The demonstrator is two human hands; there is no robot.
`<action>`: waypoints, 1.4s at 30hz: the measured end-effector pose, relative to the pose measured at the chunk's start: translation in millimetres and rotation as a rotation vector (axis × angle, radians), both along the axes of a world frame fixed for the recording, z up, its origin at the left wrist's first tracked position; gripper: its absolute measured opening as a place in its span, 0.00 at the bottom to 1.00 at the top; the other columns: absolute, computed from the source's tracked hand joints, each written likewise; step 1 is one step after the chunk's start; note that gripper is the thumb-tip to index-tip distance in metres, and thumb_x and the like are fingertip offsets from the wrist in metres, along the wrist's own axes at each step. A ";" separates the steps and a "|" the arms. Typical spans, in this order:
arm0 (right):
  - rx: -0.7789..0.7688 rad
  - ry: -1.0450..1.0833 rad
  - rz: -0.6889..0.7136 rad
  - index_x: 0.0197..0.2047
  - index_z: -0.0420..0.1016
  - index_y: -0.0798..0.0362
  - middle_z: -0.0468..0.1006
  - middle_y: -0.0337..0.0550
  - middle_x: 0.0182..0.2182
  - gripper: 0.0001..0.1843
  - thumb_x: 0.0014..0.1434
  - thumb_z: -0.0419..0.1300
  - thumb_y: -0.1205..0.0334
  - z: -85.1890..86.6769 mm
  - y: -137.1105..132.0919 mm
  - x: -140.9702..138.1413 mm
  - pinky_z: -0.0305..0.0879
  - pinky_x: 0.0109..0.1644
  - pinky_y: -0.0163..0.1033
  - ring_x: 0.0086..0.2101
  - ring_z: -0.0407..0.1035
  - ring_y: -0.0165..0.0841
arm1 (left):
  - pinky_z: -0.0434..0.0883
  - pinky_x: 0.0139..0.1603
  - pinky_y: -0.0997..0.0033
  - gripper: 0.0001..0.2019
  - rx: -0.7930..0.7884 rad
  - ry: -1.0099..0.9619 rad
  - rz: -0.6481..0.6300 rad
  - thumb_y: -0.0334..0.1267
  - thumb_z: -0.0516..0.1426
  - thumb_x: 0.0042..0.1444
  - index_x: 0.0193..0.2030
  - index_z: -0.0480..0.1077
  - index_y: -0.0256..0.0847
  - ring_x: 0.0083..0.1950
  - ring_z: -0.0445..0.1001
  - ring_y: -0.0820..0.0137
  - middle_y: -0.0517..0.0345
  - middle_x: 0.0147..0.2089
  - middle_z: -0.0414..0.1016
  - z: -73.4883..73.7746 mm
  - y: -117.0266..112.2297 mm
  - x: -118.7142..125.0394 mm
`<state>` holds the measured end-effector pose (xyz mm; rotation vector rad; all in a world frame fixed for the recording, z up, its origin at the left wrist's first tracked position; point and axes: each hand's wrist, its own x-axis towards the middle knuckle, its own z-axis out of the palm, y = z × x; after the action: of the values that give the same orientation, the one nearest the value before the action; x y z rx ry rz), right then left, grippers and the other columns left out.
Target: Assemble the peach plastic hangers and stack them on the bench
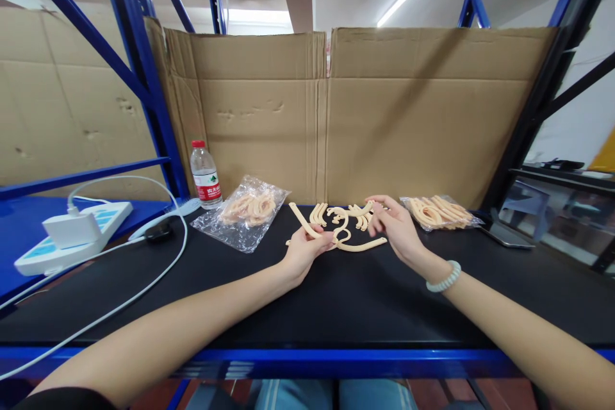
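My left hand [307,250] is closed around a cream-coloured assembly of curved strips [368,245], held low above the black tabletop. One long strip sticks up to the left, another reaches right, and small rings sit between them. Just right of it, my right hand [393,224] has its fingers pinched on a short curved cream strip [361,210]. Several loose curved strips [318,214] lie in a row behind my left hand. More small cream pieces [362,222] lie beside my right fingertips, partly hidden. The material of the pieces cannot be made out.
A clear bag of cream pieces [250,208] lies at left, another bag [437,211] at right. A water bottle [205,176] stands at the back left. A white power strip [72,240] and cables occupy the far left. Cardboard panels [413,115] wall the back. A phone-like slab [507,236] lies right.
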<state>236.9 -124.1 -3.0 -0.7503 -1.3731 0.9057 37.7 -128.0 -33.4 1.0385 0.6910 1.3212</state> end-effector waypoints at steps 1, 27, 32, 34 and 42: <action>-0.064 0.019 0.039 0.41 0.70 0.50 0.69 0.33 0.18 0.18 0.54 0.62 0.46 -2.0 -7.4 -3.4 0.61 0.28 0.37 0.20 0.67 0.30 | 0.74 0.44 0.67 0.20 -0.004 0.002 -0.001 0.31 0.70 0.38 0.31 0.62 0.38 0.31 0.77 0.73 0.62 0.26 0.74 0.1 0.1 -0.1; -0.401 0.080 0.286 0.36 0.76 0.54 0.79 0.42 0.34 0.16 0.45 0.72 0.59 -31.8 -8.5 -15.0 0.70 0.37 0.34 0.37 0.75 0.32 | 0.71 0.36 0.73 0.23 -0.014 0.193 -0.078 0.33 0.71 0.36 0.35 0.63 0.39 0.35 0.77 0.71 0.61 0.31 0.76 8.2 -3.3 -1.3; -0.354 0.022 0.333 0.38 0.77 0.54 0.78 0.42 0.34 0.17 0.45 0.72 0.57 -29.5 -8.0 -14.1 0.72 0.36 0.34 0.33 0.74 0.29 | 0.70 0.36 0.73 0.21 0.000 0.207 -0.110 0.34 0.71 0.36 0.33 0.64 0.39 0.34 0.76 0.72 0.63 0.30 0.75 7.2 -1.7 -2.0; -0.345 0.017 0.340 0.37 0.76 0.55 0.78 0.41 0.32 0.17 0.45 0.72 0.56 -28.6 -8.4 -14.4 0.72 0.36 0.34 0.32 0.73 0.29 | 0.70 0.37 0.73 0.22 0.002 0.203 -0.128 0.34 0.71 0.35 0.33 0.64 0.39 0.34 0.76 0.72 0.63 0.30 0.75 6.7 -0.9 -2.6; -0.312 -0.060 0.376 0.36 0.75 0.56 0.77 0.42 0.32 0.17 0.45 0.71 0.57 -31.7 -11.8 -19.2 0.72 0.38 0.37 0.32 0.73 0.31 | 0.70 0.36 0.75 0.22 0.016 0.206 -0.172 0.33 0.71 0.35 0.33 0.62 0.39 0.33 0.75 0.74 0.61 0.31 0.76 8.0 -1.3 -3.8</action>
<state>217.7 -135.9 -34.7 -0.7698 -1.4710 1.4273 34.0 -129.3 -25.4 1.2310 0.7277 1.0823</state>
